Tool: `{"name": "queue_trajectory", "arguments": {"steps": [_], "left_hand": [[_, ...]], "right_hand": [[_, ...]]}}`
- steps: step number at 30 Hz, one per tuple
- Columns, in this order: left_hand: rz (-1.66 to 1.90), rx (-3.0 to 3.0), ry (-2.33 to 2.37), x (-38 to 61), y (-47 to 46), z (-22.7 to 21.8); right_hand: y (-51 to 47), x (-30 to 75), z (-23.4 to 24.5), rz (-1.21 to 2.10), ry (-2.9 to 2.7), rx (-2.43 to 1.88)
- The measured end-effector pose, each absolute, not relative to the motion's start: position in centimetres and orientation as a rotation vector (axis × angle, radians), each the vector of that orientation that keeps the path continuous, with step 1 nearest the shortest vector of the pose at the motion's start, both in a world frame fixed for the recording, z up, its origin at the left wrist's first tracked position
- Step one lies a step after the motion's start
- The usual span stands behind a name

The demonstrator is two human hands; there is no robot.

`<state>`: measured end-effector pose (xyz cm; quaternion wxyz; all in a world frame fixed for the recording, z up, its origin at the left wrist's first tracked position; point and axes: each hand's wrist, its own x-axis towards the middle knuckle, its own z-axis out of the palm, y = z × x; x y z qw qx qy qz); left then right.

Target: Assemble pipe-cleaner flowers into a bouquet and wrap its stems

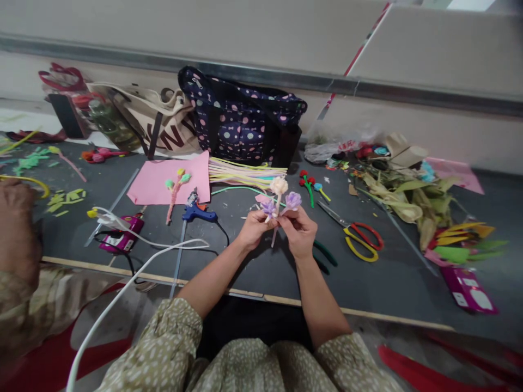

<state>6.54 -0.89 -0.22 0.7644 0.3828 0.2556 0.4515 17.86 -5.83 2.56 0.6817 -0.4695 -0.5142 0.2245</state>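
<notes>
Centrally, left hand (253, 226) and right hand (301, 227) pinch the flowers (279, 186) low down, seemingly to keep them grouped and uncovered; glue gun (201, 214) at nine o'clock and scissors (350, 225) at three lie apart, presumably for easy reach.

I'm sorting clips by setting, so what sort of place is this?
Probably a handicraft workspace, though whether workshop or classroom I can't tell: a blue glue gun, a bundle of pipe cleaners and scissors with red and yellow handles lie on the dark table.
</notes>
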Motion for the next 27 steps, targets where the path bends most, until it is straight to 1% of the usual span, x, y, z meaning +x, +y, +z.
{"name": "queue_trajectory", "arguments": {"steps": [13,21,27], "left_hand": [[0.976,0.876,0.538,6.4,-1.0,0.1],[1.018,1.043,0.561,6.2,-1.1,0.3],[1.003,1.045,0.582,6.0,-1.0,0.6]], "right_hand": [[-5.7,18.2,2.1,0.545,-1.119,-1.063],[-5.8,18.2,3.0,0.546,-1.129,-1.069],[-5.8,18.2,3.2,0.554,-1.174,-1.088]]}}
